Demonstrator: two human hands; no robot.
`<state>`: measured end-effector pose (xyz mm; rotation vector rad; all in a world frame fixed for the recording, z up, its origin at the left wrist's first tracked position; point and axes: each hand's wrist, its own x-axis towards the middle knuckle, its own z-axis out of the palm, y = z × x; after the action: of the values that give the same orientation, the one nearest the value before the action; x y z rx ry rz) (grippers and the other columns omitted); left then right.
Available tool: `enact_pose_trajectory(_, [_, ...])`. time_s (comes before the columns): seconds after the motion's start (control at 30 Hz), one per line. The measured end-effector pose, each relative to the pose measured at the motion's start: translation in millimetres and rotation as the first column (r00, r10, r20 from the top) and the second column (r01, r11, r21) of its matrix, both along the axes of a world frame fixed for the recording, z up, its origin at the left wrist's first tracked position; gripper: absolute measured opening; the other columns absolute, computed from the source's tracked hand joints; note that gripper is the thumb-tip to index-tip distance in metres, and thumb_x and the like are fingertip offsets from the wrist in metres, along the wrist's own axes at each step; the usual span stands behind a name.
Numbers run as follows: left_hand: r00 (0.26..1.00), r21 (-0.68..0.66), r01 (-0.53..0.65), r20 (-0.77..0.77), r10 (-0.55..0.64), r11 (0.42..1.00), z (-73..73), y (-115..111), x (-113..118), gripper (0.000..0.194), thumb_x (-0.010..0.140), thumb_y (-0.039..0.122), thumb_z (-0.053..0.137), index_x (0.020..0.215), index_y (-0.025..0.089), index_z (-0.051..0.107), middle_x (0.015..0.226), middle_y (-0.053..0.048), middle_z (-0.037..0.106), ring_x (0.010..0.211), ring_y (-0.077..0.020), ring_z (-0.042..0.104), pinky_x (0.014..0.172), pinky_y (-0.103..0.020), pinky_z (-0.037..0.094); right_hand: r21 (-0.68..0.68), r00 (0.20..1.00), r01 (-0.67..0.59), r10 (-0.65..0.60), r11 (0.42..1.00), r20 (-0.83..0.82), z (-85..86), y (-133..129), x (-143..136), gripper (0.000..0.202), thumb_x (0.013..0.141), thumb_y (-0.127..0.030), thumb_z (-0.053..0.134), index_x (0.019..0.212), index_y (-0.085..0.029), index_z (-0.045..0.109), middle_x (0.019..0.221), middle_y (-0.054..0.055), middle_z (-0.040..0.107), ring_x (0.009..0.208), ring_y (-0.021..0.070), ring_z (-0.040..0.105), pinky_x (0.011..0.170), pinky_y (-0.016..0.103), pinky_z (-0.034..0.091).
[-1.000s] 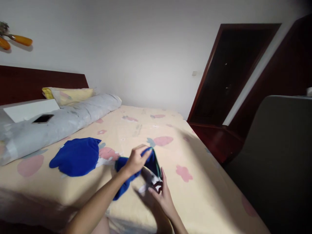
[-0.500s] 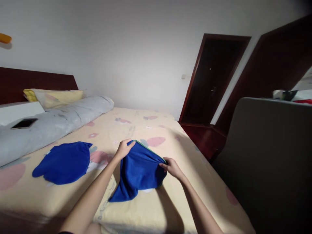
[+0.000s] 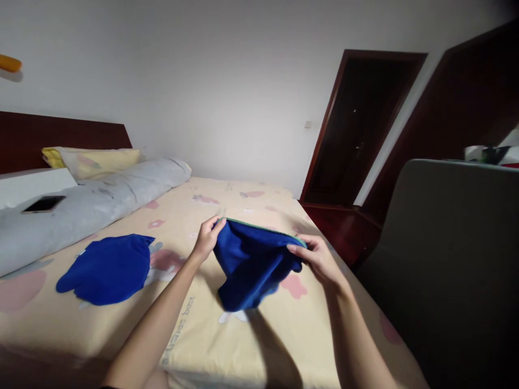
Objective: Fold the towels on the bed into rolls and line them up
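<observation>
A blue cloth (image 3: 253, 265) with a green-trimmed edge hangs between my hands above the bed. My left hand (image 3: 210, 236) pinches one end of the trimmed edge between thumb and fingers. At the other end, my right hand (image 3: 315, 254) grips the same edge, so it is stretched nearly straight. The lower part droops in folds close to the sheet; whether it touches is unclear. To the left, a second blue cloth (image 3: 109, 270) lies spread on the bed, with a small white tag at its upper left edge.
The bed (image 3: 227, 351) has a cream sheet with printed pink fruit. A long grey bolster (image 3: 121, 189) carries a phone (image 3: 45, 203), with a yellow pillow (image 3: 105, 159) behind. On the right stands a dark grey panel (image 3: 438, 259). A dark door (image 3: 365, 124) is at the back.
Both hands have lifted the cloth higher. My right hand has moved right and up, pulling the green-trimmed edge wider, and the cloth's lower part has swung up and right.
</observation>
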<state>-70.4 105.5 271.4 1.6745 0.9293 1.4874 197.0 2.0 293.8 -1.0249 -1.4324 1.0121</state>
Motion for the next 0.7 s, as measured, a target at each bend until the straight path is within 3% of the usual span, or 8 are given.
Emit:
enact_pose_trajectory(0.13, [0.992, -0.037, 0.108, 0.074, -0.105, 0.993, 42.5, -27, -7, 0.032, 0.080, 0.047, 0.062, 0.070, 0.018, 0.053, 0.061, 0.005, 0.048, 0.054, -0.0099, 0.046, 0.051, -0.021, 0.035, 0.153, 0.979, 0.161, -0.178, 0.975, 0.103, 25.6, 5, 20, 0.036, 0.068, -0.050, 0.076, 0.066, -0.018, 0.060, 0.057, -0.003, 0.050, 0.050, 0.0091, 0.044, 0.044, 0.022, 0.035])
enact_pose_trajectory(0.23, [0.997, 0.027, -0.015, -0.078, 0.017, 1.000, 41.9, -12, -5, 0.030, 0.083, 0.046, 0.058, 0.073, 0.017, 0.058, 0.065, 0.002, 0.056, 0.062, -0.0126, 0.053, 0.059, -0.022, 0.040, 0.242, 0.868, 0.288, -0.359, 0.927, 0.342, 14.3, 35, 33, 0.032, 0.068, -0.047, 0.075, 0.073, -0.017, 0.064, 0.064, -0.001, 0.057, 0.059, 0.0117, 0.051, 0.052, 0.022, 0.037])
enact_pose_trajectory(0.33, [0.900, 0.019, -0.234, -0.374, 0.224, 0.972, 6.4, 25, 3, 0.026, 0.087, 0.038, 0.052, 0.079, 0.017, 0.064, 0.078, -0.001, 0.066, 0.078, -0.0164, 0.061, 0.072, -0.024, 0.045, 0.228, 0.691, 0.361, -0.423, 0.904, 0.587, -24.3, 73, 33, 0.023, 0.072, -0.038, 0.070, 0.080, -0.016, 0.067, 0.072, 0.002, 0.065, 0.070, 0.0178, 0.060, 0.062, 0.025, 0.043])
enact_pose_trajectory(0.4, [0.838, -0.042, -0.311, -0.483, 0.253, 0.949, -29.4, 45, 9, 0.021, 0.086, 0.031, 0.053, 0.083, 0.016, 0.067, 0.086, -0.005, 0.070, 0.086, -0.0197, 0.063, 0.077, -0.028, 0.046, 0.195, 0.651, 0.377, -0.409, 0.905, 0.639, -60.4, 92, 25, 0.019, 0.075, -0.026, 0.063, 0.090, -0.015, 0.069, 0.083, 0.006, 0.070, 0.083, 0.0216, 0.065, 0.073, 0.028, 0.047])
enact_pose_trajectory(0.47, [0.786, -0.086, -0.370, -0.561, 0.262, 0.925, -67.3, 55, 16, 0.018, 0.085, 0.025, 0.052, 0.086, 0.016, 0.068, 0.090, -0.010, 0.070, 0.091, -0.0240, 0.064, 0.080, -0.034, 0.047, 0.160, 0.647, 0.372, -0.379, 0.914, 0.662, -100.1, 103, 14, 0.029, 0.076, -0.015, 0.053, 0.102, -0.013, 0.068, 0.101, 0.011, 0.071, 0.099, 0.0234, 0.064, 0.086, 0.032, 0.048])
enact_pose_trajectory(0.6, [0.661, -0.090, -0.416, -0.713, 0.233, 0.905, -130.8, 43, 30, 0.037, 0.085, 0.016, 0.048, 0.119, 0.017, 0.062, 0.127, -0.020, 0.060, 0.119, -0.0318, 0.055, 0.096, -0.049, 0.040, 0.075, 0.640, 0.352, -0.299, 0.933, 0.708, -176.0, 103, -1, 0.059, 0.073, -0.009, 0.049, 0.131, -0.011, 0.053, 0.140, 0.016, 0.051, 0.129, 0.0233, 0.049, 0.107, 0.035, 0.039])
enact_pose_trajectory(0.7, [0.588, -0.075, -0.272, -0.802, 0.104, 0.959, -163.4, 28, 37, 0.047, 0.089, 0.023, 0.046, 0.135, 0.023, 0.052, 0.148, -0.016, 0.043, 0.137, -0.0267, 0.039, 0.110, -0.045, 0.029, 0.004, 0.615, 0.385, -0.260, 0.923, 0.744, -217.9, 95, 0, 0.058, 0.077, -0.015, 0.051, 0.135, -0.010, 0.049, 0.147, 0.019, 0.042, 0.137, 0.0266, 0.040, 0.112, 0.040, 0.032])
